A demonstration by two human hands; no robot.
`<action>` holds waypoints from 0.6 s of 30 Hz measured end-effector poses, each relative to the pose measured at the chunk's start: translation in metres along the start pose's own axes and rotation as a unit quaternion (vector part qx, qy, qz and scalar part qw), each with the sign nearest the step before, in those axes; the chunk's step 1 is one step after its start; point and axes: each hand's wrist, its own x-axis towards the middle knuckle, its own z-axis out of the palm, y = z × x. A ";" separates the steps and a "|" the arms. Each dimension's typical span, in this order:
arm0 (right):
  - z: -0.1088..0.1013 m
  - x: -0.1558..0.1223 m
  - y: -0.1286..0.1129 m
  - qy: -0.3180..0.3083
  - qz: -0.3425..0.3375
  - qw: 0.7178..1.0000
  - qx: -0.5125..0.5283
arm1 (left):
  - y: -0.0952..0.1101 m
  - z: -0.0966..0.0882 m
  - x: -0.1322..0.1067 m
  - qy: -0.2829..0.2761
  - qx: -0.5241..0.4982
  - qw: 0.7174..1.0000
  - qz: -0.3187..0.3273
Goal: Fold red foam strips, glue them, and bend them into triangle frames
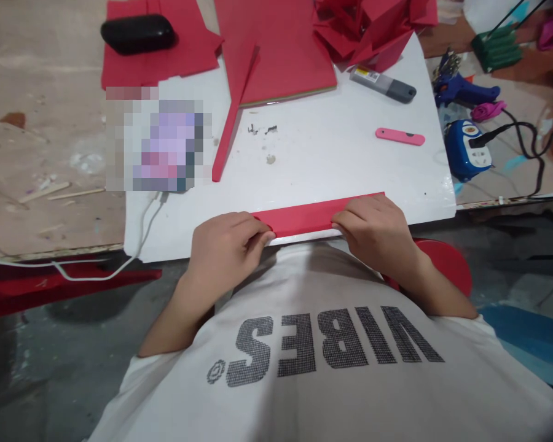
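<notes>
A red paper strip [304,217] lies along the front edge of the white sheet, close against my shirt. My left hand [233,242] pinches its left end between thumb and fingers. At the other end my right hand [373,230] grips the strip's lower edge, its fingers curled over the paper. Part of the strip is hidden under both hands. Beyond them a narrow folded red strip [225,144] lies slantwise, its far end on a stack of red sheets [281,55].
A pink cutter [400,136] and a grey cutter blade case [382,84] lie to the right. Crumpled red paper [373,31] is behind them. A blue glue gun [467,90] and blue socket [470,150] stand far right. Left are a blurred phone [168,144], its cable, and a black case [138,33].
</notes>
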 end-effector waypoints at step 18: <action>0.028 -0.003 -0.020 0.020 -0.163 0.985 0.054 | 0.017 0.040 -0.017 0.036 0.099 0.974 0.201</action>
